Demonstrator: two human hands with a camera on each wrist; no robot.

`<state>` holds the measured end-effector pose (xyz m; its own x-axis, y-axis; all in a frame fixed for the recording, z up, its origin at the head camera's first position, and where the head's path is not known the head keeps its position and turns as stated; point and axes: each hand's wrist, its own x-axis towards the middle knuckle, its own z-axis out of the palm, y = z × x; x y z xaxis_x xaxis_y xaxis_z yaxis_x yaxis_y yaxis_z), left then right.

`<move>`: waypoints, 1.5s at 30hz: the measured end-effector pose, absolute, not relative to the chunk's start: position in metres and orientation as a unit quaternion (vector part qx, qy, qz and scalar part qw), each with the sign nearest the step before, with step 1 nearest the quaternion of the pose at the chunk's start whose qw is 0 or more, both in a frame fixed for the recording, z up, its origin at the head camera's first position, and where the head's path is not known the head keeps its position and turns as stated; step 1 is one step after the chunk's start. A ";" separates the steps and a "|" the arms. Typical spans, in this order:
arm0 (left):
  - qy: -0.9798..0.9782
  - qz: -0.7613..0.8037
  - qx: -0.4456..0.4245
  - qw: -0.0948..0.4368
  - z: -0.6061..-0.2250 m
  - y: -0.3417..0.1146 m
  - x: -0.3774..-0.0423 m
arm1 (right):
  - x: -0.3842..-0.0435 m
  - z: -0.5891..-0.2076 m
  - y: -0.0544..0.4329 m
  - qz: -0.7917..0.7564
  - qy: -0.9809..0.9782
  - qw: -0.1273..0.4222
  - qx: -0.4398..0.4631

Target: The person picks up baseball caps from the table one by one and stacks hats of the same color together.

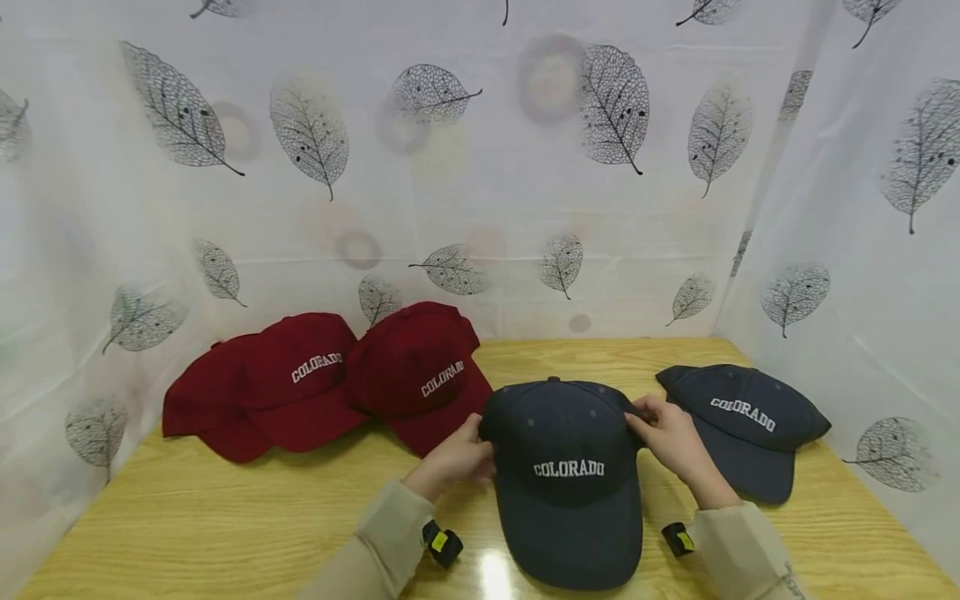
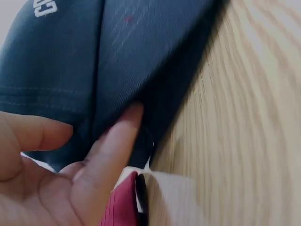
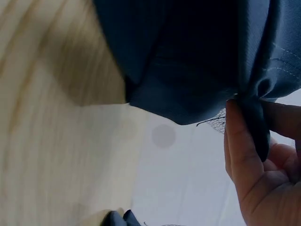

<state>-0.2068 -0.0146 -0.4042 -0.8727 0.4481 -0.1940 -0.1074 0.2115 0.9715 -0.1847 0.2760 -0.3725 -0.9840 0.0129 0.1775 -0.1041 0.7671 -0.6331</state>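
Note:
A dark navy baseball cap (image 1: 567, 508) with white COLORADO lettering is at the front middle of the table, its brim toward me. At the cap's left side, my left hand (image 1: 459, 454) pinches the edge, with the thumb outside and fingers (image 2: 113, 146) reaching under the fabric. On the opposite side my right hand (image 1: 671, 437) pinches a fold of the cap between thumb and fingers (image 3: 244, 146). In the right wrist view the lower part of the navy cap (image 3: 188, 70) hangs just over the wood; whether it touches cannot be told.
Several dark red COLORADO caps (image 1: 300, 383) overlap at the back left of the wooden table (image 1: 225, 517). Another navy cap (image 1: 750, 417) lies at the right. A white curtain (image 1: 480, 192) printed with leaves surrounds the table at the back and sides.

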 end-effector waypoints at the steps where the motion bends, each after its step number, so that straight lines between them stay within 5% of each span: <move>1: 0.752 0.610 0.117 0.220 -0.405 -0.015 -0.208 | -0.185 -0.373 0.276 0.337 -0.938 0.083 0.023; 13: 0.850 0.476 0.179 0.137 -0.406 -0.025 -0.216 | -0.190 -0.379 0.279 0.308 -0.950 0.038 0.036; 45: 0.862 0.463 0.179 0.098 -0.401 -0.021 -0.227 | -0.187 -0.377 0.286 0.395 -0.915 -0.052 0.060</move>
